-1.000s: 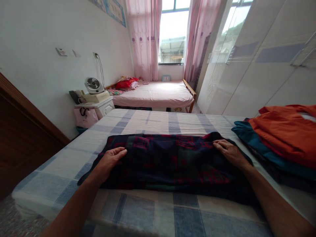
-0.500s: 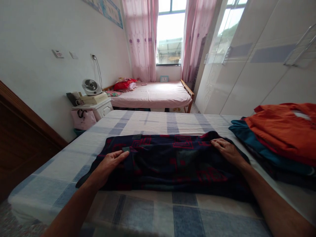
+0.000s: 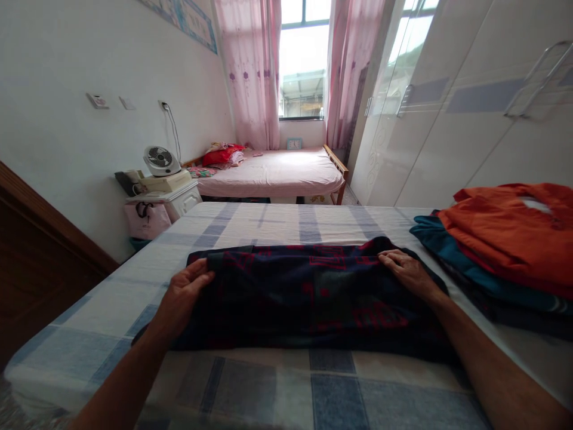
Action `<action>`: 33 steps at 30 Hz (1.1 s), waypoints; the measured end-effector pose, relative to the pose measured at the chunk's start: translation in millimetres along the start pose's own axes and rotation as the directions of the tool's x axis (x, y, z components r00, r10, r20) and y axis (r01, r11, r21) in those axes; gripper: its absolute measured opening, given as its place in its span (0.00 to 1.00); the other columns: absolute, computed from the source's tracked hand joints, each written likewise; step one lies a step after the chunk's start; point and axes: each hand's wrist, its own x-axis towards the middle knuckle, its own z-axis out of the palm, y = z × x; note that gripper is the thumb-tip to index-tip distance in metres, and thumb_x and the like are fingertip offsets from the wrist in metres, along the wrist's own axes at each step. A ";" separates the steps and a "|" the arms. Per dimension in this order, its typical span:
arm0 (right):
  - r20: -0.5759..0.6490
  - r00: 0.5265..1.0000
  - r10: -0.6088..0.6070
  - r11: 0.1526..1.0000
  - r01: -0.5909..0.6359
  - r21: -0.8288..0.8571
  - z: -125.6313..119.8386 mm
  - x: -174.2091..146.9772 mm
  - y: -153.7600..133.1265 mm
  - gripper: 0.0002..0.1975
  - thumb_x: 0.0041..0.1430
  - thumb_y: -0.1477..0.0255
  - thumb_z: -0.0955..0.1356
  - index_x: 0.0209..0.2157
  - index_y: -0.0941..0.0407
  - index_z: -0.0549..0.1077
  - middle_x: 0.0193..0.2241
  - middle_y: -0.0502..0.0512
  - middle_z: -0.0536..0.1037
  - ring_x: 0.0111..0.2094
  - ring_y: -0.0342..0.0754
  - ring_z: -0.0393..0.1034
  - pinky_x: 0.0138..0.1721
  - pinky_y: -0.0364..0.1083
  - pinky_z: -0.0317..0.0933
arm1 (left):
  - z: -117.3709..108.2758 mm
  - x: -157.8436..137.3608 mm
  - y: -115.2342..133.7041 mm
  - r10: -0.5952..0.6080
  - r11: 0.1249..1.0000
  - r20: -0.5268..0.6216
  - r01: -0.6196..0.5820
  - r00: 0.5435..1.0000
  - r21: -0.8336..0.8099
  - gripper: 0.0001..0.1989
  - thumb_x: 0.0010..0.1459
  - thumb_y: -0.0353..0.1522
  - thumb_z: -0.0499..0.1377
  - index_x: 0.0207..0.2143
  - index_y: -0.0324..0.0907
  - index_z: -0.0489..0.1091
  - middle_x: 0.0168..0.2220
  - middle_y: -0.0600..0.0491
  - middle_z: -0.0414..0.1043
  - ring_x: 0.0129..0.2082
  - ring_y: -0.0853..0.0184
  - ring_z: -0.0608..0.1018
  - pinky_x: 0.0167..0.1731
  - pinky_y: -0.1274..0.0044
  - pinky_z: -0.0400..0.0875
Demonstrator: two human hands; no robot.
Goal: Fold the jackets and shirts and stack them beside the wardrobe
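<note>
Lying folded across the checked bed (image 3: 277, 382): dark garment (image 3: 308, 298). Left hand (image 3: 181, 295) gripping its left end, right hand (image 3: 405, 272) pressing flat. Risking uneven pulling, bunching the fold.

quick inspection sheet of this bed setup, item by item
surface: checked blue and white bed sheet, flat.
job's things: dark navy and red garment spread across the sheet.
clutter: orange top on a teal garment, stacked at right.
grippers: left hand grips the garment's left edge; right hand lies on its right end.
cables: black cord hanging from a wall socket.
surroundings: fan, pink bed, wardrobe.
</note>
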 end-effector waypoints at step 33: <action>0.003 1.000 0.019 1.000 -0.019 -0.015 0.1 -0.2 1.8 0.18 0.54 0.56 0.61 0.29 0.52 0.76 0.41 0.56 0.77 0.41 0.55 0.72 0.45 0.53 0.64 | -6.7 -23.8 28.0 -0.113 0.957 0.123 0.074 0.986 0.280 0.15 0.35 0.33 0.68 0.29 0.38 0.77 0.20 0.53 0.74 0.25 0.60 0.76 0.26 0.74 0.73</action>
